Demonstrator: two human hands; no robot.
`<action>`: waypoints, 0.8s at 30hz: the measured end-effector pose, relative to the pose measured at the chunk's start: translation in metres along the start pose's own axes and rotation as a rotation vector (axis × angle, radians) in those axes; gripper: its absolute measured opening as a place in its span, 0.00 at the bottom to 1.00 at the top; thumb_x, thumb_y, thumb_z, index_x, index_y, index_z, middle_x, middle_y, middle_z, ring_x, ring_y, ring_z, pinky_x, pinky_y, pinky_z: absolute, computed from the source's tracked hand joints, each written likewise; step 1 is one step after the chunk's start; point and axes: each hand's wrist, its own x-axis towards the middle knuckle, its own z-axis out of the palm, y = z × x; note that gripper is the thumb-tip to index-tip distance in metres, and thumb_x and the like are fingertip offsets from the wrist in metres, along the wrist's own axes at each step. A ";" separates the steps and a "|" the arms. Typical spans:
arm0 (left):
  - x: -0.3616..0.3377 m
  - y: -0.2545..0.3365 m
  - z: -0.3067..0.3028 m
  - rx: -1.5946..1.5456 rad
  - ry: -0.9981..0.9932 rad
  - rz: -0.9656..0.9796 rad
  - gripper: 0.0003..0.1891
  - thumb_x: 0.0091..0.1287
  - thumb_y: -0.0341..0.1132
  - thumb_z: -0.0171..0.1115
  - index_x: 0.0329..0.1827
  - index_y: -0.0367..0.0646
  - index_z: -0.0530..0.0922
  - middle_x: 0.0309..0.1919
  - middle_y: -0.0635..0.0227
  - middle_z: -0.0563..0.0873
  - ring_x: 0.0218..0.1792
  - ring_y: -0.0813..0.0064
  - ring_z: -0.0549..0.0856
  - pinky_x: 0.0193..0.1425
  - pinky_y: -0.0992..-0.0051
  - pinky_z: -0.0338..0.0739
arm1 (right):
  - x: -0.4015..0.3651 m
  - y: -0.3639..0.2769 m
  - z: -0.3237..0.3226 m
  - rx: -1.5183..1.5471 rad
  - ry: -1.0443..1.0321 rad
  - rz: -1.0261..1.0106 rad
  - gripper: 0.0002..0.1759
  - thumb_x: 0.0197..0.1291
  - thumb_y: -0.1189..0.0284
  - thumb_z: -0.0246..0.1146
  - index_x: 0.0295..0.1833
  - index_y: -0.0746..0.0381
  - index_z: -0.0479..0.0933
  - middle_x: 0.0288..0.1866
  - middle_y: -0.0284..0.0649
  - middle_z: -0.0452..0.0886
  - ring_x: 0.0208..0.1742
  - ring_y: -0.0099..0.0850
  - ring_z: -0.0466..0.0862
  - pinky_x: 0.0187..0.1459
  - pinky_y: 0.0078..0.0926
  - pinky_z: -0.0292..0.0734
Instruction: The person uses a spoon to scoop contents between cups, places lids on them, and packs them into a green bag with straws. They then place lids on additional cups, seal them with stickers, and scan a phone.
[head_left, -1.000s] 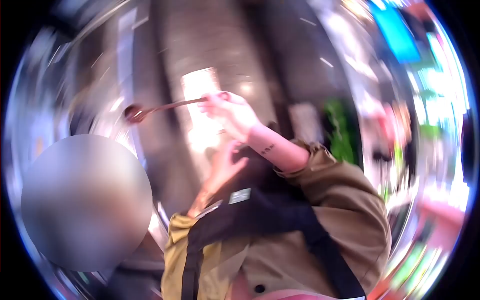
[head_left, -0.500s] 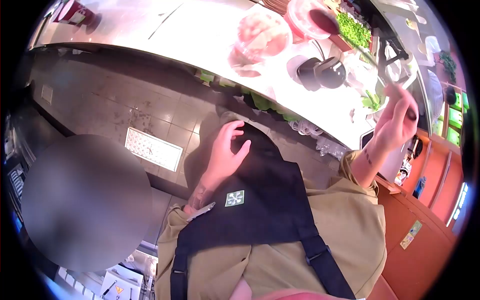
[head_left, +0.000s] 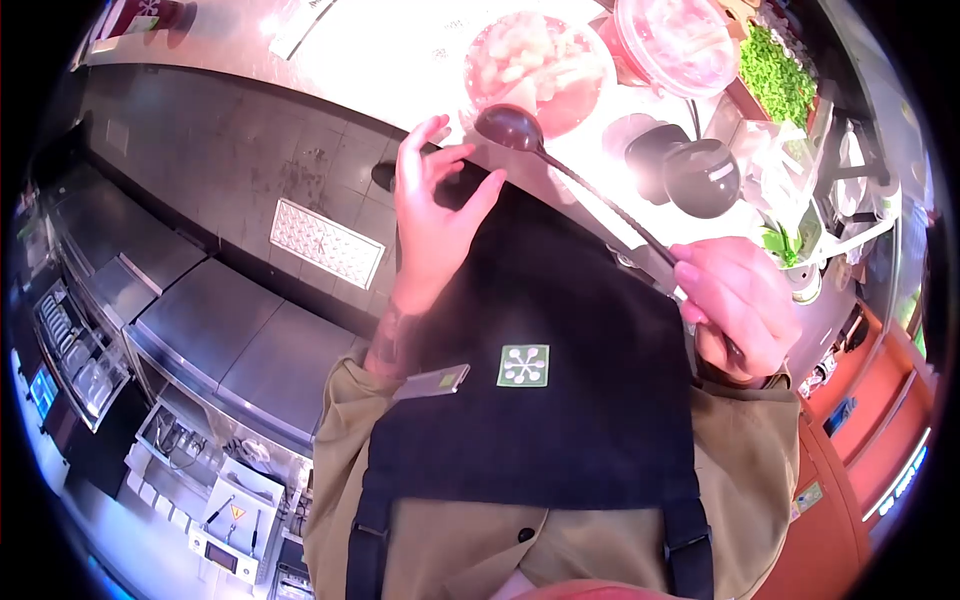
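Note:
My right hand [head_left: 740,305] is closed round the handle of a dark ladle [head_left: 600,195], which slants up and left. The ladle's bowl hangs at the near side of a clear round tub [head_left: 540,75] holding pale chunks. Close to that bowl, my left hand [head_left: 440,215] is held up over the counter edge with its fingers spread and nothing in them. Between the tub and my right hand stands a glossy black round vessel [head_left: 702,178] on the white counter [head_left: 370,60]. A second clear tub [head_left: 675,45] sits behind.
Green leaves fill a wooden box [head_left: 778,80] at the back right. A dark red cup [head_left: 150,15] stands far left on the counter. Below lies a tiled floor with a pale textured plate [head_left: 327,243]. Steel worktops [head_left: 210,335] run along the left; orange shelving [head_left: 870,400] is at right.
My right hand has come down and inward, swinging the ladle's bowl leftward to the near tub. My left hand has risen towards the counter. The view has shifted, and the grey round blur at left is gone.

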 end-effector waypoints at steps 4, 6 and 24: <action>0.010 -0.002 0.010 -0.023 0.001 -0.063 0.40 0.52 0.31 0.77 0.66 0.36 0.63 0.60 0.57 0.74 0.49 0.69 0.82 0.56 0.68 0.77 | 0.009 0.026 -0.010 0.014 0.008 -0.029 0.19 0.40 0.87 0.68 0.44 0.72 0.80 0.34 0.48 0.84 0.31 0.42 0.84 0.33 0.33 0.81; 0.014 -0.002 0.014 -0.034 0.028 -0.067 0.41 0.51 0.31 0.78 0.66 0.36 0.62 0.58 0.58 0.75 0.49 0.70 0.81 0.56 0.68 0.77 | 0.011 0.039 -0.020 0.046 -0.021 0.011 0.18 0.43 0.87 0.65 0.45 0.74 0.79 0.34 0.51 0.84 0.33 0.44 0.84 0.36 0.34 0.81; 0.025 0.001 0.014 -0.038 -0.085 0.006 0.42 0.52 0.26 0.76 0.67 0.31 0.58 0.49 0.54 0.81 0.49 0.68 0.83 0.57 0.68 0.76 | 0.021 0.052 -0.020 0.164 -0.115 -0.012 0.09 0.56 0.80 0.62 0.40 0.76 0.78 0.31 0.54 0.82 0.29 0.42 0.83 0.31 0.30 0.78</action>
